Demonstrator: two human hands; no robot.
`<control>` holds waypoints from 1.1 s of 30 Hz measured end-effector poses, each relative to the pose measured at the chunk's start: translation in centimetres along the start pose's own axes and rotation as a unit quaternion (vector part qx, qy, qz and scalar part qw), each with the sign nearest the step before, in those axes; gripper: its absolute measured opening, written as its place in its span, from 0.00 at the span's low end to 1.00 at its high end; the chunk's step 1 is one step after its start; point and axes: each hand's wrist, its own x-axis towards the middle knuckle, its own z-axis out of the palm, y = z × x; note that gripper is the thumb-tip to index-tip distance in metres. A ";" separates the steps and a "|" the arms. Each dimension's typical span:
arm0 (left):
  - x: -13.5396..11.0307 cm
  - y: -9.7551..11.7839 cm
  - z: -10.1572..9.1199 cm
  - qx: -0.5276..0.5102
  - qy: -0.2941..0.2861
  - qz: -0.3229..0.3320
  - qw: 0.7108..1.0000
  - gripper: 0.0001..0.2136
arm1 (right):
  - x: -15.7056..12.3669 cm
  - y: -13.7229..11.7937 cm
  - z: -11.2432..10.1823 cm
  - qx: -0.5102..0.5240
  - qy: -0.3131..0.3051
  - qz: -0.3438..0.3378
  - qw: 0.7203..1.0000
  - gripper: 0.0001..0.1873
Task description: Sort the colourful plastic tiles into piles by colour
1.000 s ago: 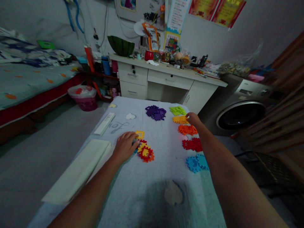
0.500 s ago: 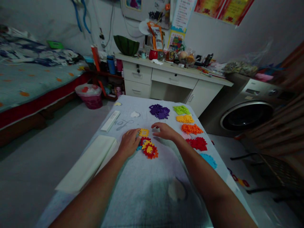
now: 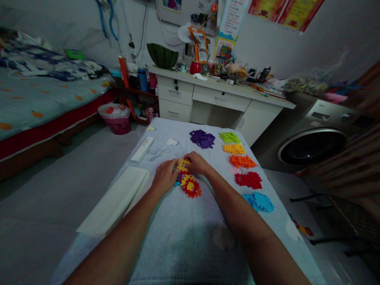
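Observation:
A joined cluster of interlocking plastic tiles, yellow, red, orange and blue, lies on the pale cloth-covered table. My left hand rests on the cluster's left edge with fingers curled over it. My right hand pinches a yellow tile at the cluster's far end. Sorted piles lie to the right: purple, green, yellow, orange, red and blue.
A white box and a slim white carton lie at the table's left. Beyond stand a cluttered white desk, a washing machine, a bed at left and a pink bin. Loose tiles lie on the floor at right.
My right hand came back from the yellow pile at the right to the cluster and now presses a yellow tile onto its far end. My left hand stayed on the cluster.

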 end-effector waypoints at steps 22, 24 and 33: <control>0.1 -0.5 0.4 0.012 0.000 0.017 1.000 0.16 | -2.6 5.9 -2.8 -0.073 -0.006 -0.053 0.996 0.30; 0.1 -0.5 0.3 0.009 0.001 0.018 1.000 0.16 | -2.3 5.6 -2.4 -0.068 -0.013 -0.049 0.996 0.27; 0.1 -0.5 0.3 0.013 -0.005 0.020 1.000 0.16 | -2.6 10.0 -7.2 -0.180 0.029 0.051 0.982 0.24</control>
